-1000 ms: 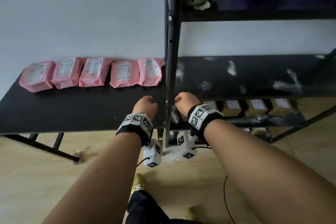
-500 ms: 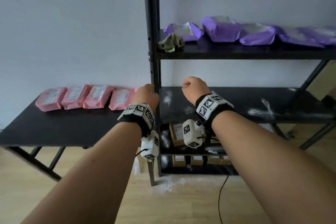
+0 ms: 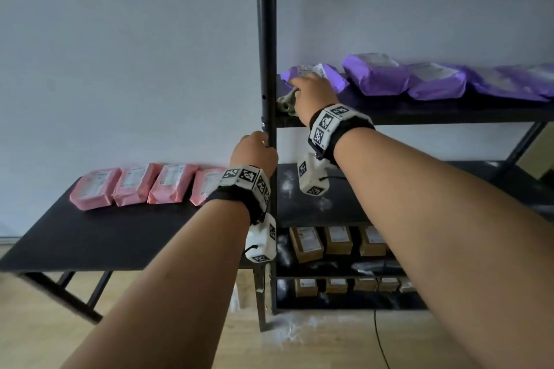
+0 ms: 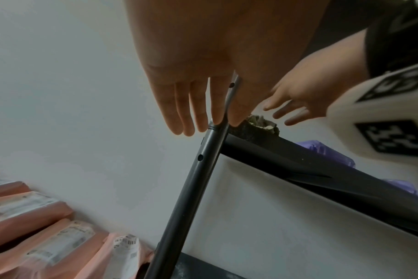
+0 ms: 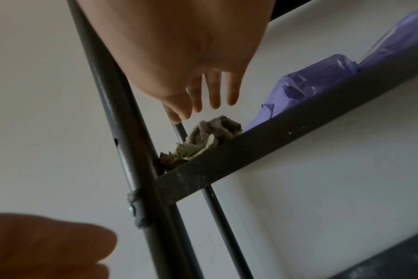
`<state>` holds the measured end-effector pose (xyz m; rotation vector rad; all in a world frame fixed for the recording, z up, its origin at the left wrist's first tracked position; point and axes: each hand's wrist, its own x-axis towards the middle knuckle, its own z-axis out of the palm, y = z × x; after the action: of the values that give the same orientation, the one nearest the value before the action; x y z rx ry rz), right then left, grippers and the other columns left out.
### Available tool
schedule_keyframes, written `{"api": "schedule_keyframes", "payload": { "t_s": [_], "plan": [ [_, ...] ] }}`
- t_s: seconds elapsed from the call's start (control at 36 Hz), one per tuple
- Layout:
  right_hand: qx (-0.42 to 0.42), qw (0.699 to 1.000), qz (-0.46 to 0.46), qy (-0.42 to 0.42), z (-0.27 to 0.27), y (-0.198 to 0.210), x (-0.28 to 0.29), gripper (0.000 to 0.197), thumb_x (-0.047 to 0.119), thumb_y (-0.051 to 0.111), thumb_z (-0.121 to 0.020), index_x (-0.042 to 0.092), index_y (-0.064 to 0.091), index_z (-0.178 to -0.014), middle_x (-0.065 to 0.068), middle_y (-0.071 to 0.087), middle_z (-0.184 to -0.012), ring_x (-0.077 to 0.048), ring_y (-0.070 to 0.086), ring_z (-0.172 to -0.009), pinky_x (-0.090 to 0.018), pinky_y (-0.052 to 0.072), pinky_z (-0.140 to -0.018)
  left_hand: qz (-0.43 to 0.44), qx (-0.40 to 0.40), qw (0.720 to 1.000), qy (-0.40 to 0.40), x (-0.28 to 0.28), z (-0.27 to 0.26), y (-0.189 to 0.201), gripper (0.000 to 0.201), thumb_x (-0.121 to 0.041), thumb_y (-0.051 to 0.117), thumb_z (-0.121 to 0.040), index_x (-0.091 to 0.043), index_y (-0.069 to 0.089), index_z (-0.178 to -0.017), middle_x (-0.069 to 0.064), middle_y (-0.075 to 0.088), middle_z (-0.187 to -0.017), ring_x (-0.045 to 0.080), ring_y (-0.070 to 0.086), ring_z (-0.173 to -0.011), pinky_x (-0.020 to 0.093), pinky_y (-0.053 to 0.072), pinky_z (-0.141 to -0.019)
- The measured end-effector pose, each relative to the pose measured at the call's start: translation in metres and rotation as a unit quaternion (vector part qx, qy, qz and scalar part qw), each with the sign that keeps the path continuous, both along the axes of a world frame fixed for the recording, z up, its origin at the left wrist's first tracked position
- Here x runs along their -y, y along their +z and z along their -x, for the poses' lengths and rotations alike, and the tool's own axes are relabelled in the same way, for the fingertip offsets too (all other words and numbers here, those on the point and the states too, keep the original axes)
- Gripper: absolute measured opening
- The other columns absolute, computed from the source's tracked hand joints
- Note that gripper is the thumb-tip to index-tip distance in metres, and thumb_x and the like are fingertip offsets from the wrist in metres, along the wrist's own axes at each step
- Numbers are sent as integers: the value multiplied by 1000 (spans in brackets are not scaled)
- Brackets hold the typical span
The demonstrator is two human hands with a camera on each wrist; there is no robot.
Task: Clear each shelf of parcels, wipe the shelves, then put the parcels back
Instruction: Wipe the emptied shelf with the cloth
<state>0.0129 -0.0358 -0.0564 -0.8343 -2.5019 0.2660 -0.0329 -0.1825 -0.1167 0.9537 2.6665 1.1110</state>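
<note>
A crumpled grey-green cloth (image 3: 286, 103) (image 5: 210, 137) lies at the left end of the upper shelf (image 3: 419, 115), beside the black post (image 3: 265, 39). My right hand (image 3: 311, 91) (image 5: 203, 98) hovers just above the cloth with fingers spread and holds nothing. Several purple parcels (image 3: 377, 75) (image 5: 306, 85) line that shelf to the right. My left hand (image 3: 253, 150) (image 4: 196, 113) is lower, against the post (image 4: 196, 179), fingers straight. The middle shelf (image 3: 374, 198) is bare with white dust smears. Several pink parcels (image 3: 135, 186) (image 4: 48, 245) lie in a row on the black table (image 3: 105, 237).
Brown boxes (image 3: 338, 240) fill the two lowest shelves. White powder lies on the wooden floor by the rack's foot (image 3: 287, 329), and a thin black cable (image 3: 379, 338) trails there. The table stands left of the rack against the wall.
Both hands rose from middle-shelf height. The right hand uncurled and moved up over the cloth on the upper shelf; the left climbed along the post. My view tilted upward.
</note>
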Motion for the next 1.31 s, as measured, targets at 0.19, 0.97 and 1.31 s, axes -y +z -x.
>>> {"api": "schedule_keyframes", "payload": {
  "t_s": [0.19,0.97,1.31],
  "plan": [
    [136,990,33,-3,27,-1,-13,50,7,47,-93,31,51,-136,-6,44,-141,-31,45,-127,-42,38,-108,6,-1,1000,-14,-3,19,-6,41,-17,49,-91,-21,50,-132,2,52,-133,20,53,-117,25,39,-90],
    [-21,969,27,-245,-154,-101,-21,18,19,55,-87,19,63,-104,-8,54,-108,-28,57,-95,-39,51,-82,143,20,964,-222,-82,-59,-79,46,-11,45,-91,-17,49,-136,8,45,-143,27,45,-128,33,39,-102],
    [42,919,174,-353,-289,-191,-65,11,17,50,-85,20,60,-85,-4,61,-88,-26,62,-88,-29,46,-72,205,37,920,-332,-156,-177,-136,41,-16,49,-90,-15,53,-131,9,51,-134,29,51,-121,35,43,-97]
  ]
}}
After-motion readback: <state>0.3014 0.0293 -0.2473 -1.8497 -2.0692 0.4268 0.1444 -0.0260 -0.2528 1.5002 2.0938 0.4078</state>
